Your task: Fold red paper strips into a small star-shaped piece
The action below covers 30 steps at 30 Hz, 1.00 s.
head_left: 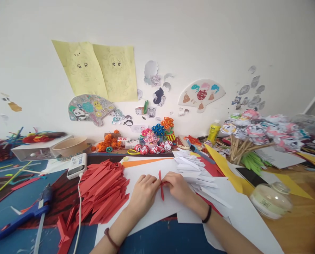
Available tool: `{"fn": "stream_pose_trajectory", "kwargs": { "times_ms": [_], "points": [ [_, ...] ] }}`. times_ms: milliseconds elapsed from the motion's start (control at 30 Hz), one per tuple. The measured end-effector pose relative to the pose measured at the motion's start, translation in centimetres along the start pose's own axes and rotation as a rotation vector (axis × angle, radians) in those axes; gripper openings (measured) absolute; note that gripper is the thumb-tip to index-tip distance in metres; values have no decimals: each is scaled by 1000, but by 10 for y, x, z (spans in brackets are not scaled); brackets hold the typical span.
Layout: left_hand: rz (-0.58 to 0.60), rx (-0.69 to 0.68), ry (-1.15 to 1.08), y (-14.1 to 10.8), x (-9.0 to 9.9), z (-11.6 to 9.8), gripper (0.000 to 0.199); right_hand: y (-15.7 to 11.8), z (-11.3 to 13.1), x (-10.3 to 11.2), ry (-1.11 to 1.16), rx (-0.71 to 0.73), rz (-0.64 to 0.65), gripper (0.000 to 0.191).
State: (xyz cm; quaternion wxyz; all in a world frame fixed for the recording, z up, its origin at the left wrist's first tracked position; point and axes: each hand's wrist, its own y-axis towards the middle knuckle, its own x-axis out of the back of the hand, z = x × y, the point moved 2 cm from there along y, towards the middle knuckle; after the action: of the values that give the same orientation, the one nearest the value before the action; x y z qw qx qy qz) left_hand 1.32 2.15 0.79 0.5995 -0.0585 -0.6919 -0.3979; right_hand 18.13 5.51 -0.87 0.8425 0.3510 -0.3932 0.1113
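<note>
— Where's the piece?

— Between my hands, over the white paper sheet [144, 173]. My left hand [144, 192] and right hand [179, 187] both have fingers pinched together on the narrow folded red paper strip [161, 186] at its middle.

— How would you fold it well?

— I'd keep the edges lined up and press the crease firmly — like those in the heap of folded red paper strips [101, 190] to my left.

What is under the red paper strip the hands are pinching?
A white sheet lies under the red strip; both hands cover its middle.
</note>
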Motion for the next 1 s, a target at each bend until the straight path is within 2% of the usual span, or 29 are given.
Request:
{"fn": "stream_pose_trajectory", "kwargs": {
  "times_ms": [167, 367, 433, 567, 633, 767, 867, 933, 1000],
  "points": [
    [-69, 76, -29, -1, 0, 0, 21, -3, 8, -1, -65, 8, 1, 32],
    [-148, 75, -18, -3, 7, 5, 26, 2, 11, 10, 150, 35, 47, 45],
    [-152, 49, 10, -4, 6, 7, 27, 4, 8, 13, 226, 7, 58, 43],
    [-182, 21, 47, -5, 6, 9, 29, 7, 1, 14, 318, -83, -7, 24],
    [-200, 31, 56, -5, 7, 9, 29, 7, -2, 14, 365, -123, -42, 25],
    [-229, 105, 68, -5, 9, 8, 21, 6, -9, 12, 410, -254, -133, 38],
    [-263, 145, 73, -5, 11, 6, 19, 5, -13, 11, 416, -379, -151, 35],
    [-289, 139, 71, -5, 11, 5, 17, 6, -10, 12, 429, -385, -118, 30],
    [-308, 127, 72, -5, 12, 3, 15, 7, -4, 14, 428, -306, -84, 26]
  ]
}}
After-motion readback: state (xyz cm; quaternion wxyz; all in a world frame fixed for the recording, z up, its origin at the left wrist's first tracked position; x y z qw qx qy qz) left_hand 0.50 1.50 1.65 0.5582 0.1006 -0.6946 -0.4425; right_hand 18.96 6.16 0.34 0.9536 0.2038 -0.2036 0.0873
